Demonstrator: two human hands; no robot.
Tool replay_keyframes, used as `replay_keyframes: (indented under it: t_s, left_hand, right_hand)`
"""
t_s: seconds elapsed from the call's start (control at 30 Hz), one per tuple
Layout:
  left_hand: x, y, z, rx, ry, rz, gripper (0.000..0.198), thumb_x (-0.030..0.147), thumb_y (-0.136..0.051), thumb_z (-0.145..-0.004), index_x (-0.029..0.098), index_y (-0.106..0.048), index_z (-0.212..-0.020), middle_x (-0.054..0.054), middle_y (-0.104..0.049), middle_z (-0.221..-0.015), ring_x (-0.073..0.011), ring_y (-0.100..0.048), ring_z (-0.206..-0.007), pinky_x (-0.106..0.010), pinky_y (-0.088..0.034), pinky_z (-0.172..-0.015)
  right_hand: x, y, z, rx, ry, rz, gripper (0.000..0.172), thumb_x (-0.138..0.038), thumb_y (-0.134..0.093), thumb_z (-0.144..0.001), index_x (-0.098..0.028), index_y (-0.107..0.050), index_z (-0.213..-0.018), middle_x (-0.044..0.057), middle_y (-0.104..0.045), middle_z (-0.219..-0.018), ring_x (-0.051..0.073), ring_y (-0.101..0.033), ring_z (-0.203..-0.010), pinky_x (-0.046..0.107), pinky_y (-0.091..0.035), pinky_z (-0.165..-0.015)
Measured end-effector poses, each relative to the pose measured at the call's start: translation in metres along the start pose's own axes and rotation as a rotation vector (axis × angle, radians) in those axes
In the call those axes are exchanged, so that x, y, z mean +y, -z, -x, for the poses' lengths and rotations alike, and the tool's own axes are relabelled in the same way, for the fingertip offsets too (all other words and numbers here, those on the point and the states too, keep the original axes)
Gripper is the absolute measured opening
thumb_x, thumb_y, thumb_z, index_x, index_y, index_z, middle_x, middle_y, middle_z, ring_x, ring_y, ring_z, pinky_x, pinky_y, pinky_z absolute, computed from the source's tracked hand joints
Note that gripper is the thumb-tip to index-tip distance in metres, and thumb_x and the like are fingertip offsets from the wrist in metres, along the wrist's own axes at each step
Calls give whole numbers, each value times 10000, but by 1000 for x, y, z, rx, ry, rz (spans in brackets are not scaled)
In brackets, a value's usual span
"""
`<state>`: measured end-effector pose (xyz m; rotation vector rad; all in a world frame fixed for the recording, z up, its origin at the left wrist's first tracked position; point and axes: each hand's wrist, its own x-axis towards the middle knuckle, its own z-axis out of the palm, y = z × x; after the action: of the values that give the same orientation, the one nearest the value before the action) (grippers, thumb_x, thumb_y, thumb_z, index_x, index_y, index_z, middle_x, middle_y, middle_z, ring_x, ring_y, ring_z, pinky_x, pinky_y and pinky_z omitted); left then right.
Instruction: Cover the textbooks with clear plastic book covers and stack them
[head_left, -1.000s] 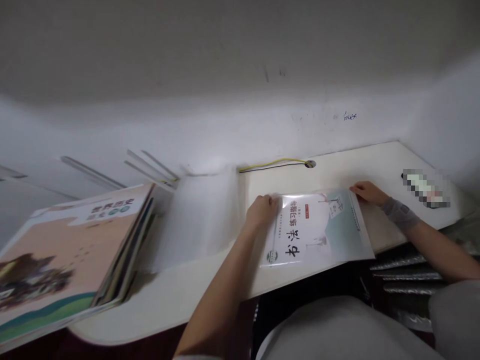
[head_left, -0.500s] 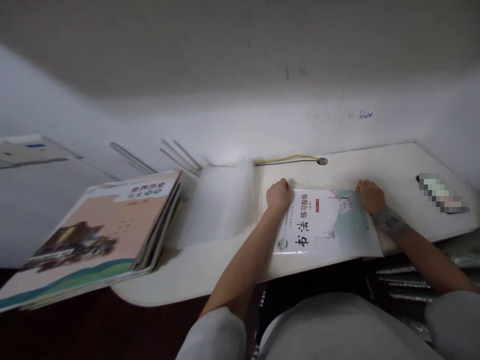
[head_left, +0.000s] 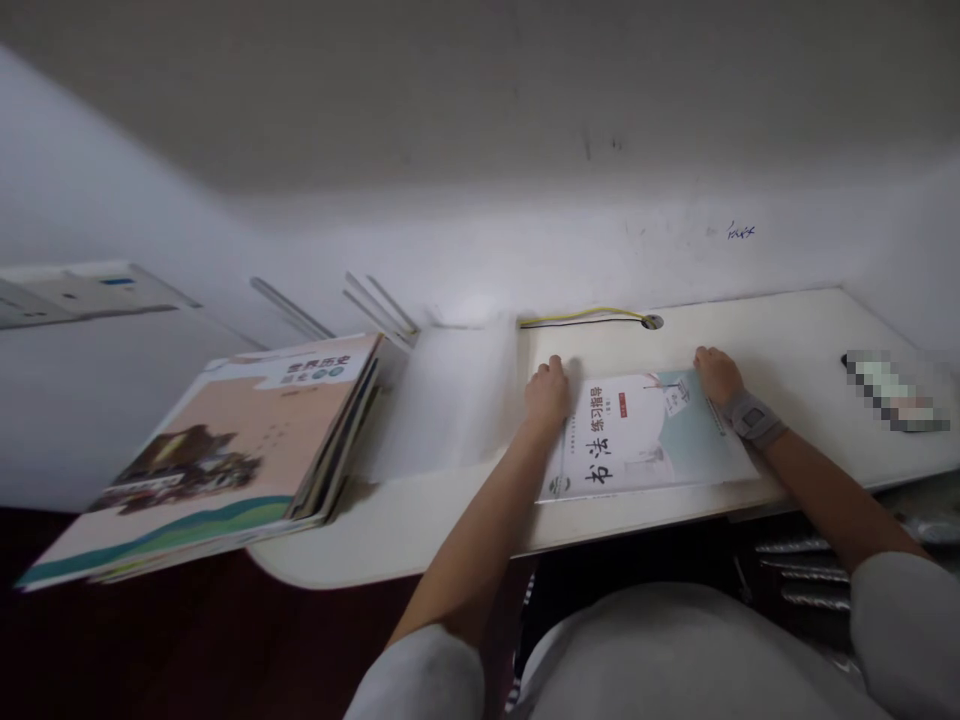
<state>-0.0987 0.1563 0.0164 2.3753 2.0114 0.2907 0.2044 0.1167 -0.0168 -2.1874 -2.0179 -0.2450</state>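
Observation:
A thin booklet (head_left: 645,435) with a white and pale teal cover and black brush characters lies flat on the white desk (head_left: 780,330), in front of me. My left hand (head_left: 546,392) rests closed on its far left corner. My right hand (head_left: 716,375), with a grey band at the wrist, sits with curled fingers on its far right corner. Both hands press on the booklet's far edge.
A stack of large books (head_left: 225,450) overhangs the desk's left end. A translucent plastic sheet (head_left: 450,400) lies between the stack and the booklet. A yellow cable (head_left: 577,317) runs to a desk hole (head_left: 652,322). A blurred object (head_left: 896,390) sits far right. The wall stands close behind.
The booklet has slid away from me, farther onto the desk, with both hands still on its far corners. The view has shifted right, so the book stack shows more fully.

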Motion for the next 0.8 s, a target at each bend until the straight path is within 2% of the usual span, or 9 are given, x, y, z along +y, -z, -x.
replay_keyframes:
  t_s: [0.07, 0.13, 0.23, 0.33, 0.47, 0.57, 0.67, 0.73, 0.8]
  left_hand:
    - [11, 8, 12, 16, -75, -28, 476, 221, -343, -910, 115, -314, -1373, -213, -433, -1376, -299, -409, -1276, -426, -358, -984]
    - [28, 10, 28, -44, -186, -50, 540, 312, -335, -928, 109, -253, -1421, -205, -278, -1483, -323, -236, -1374, -496, -259, -1058]
    - [52, 2, 52, -215, -277, -44, 638, 510, -281, -922, 97, -309, -1407, -207, -278, -1484, -380, -216, -1368, -592, -230, -1041]
    - [62, -14, 71, -187, -262, -52, 737, 603, -239, -895, 77, -327, -1404, -223, -251, -1490, -424, -198, -1360, -642, -198, -1028]
    - [61, -29, 80, -68, -224, -35, 714, 574, -219, -906, 88, -311, -1421, -196, -259, -1495, -404, -182, -1371, -609, -164, -1062]
    - [62, -32, 76, -63, -199, -23, 686, 550, -217, -909, 108, -310, -1426, -175, -262, -1500, -406, -185, -1369, -614, -164, -1059]
    - [57, -31, 70, -95, -192, -11, 633, 486, -196, -925, 126, -296, -1436, -151, -251, -1509, -405, -186, -1370, -616, -166, -1058]
    - [46, -28, 68, -111, -172, -2, 606, 451, -186, -930, 140, -289, -1441, -134, -246, -1515, -394, -186, -1373, -594, -173, -1068]
    - [32, -25, 68, -122, -132, -2, 603, 436, -180, -932, 133, -275, -1445, -136, -229, -1520, -381, -186, -1378, -570, -187, -1074]
  right_hand:
    - [0, -1, 1, 13, 8, -15, 278, -188, -304, -920, -119, -567, -979, 149, -611, -918, 229, -543, -824, 305, -359, -697]
    - [0, -2, 3, 22, 14, -29, 284, -187, -303, -915, -116, -570, -976, 148, -610, -913, 230, -539, -824, 305, -358, -700]
    - [5, 0, 2, 26, 12, -47, 287, -187, -305, -906, -116, -575, -972, 150, -613, -916, 229, -539, -824, 305, -364, -706]
    - [14, 8, 1, 7, 13, -65, 284, -135, -324, -870, -123, -574, -1005, 139, -627, -916, 221, -554, -819, 300, -384, -711]
    - [0, 26, 9, 13, 42, -68, 353, -110, -380, -836, -62, -525, -1154, 215, -584, -1138, 265, -552, -992, 338, -400, -807]
    - [-49, 30, 29, 31, 227, -84, 419, -280, -419, -887, -67, -488, -1242, 222, -451, -1361, 317, -401, -1244, 411, -319, -982]
    - [-88, 22, 50, -40, 423, -141, 530, -464, -337, -921, -138, -441, -1327, 132, -404, -1438, 261, -328, -1328, 412, -243, -1070]
    - [-84, 15, 58, -56, 397, -139, 536, -472, -305, -929, -158, -430, -1345, 122, -394, -1446, 260, -329, -1333, 439, -244, -1071]
    - [-57, 11, 61, -52, 294, -124, 532, -402, -281, -937, -98, -413, -1354, 199, -380, -1434, 316, -340, -1321, 524, -265, -1032]
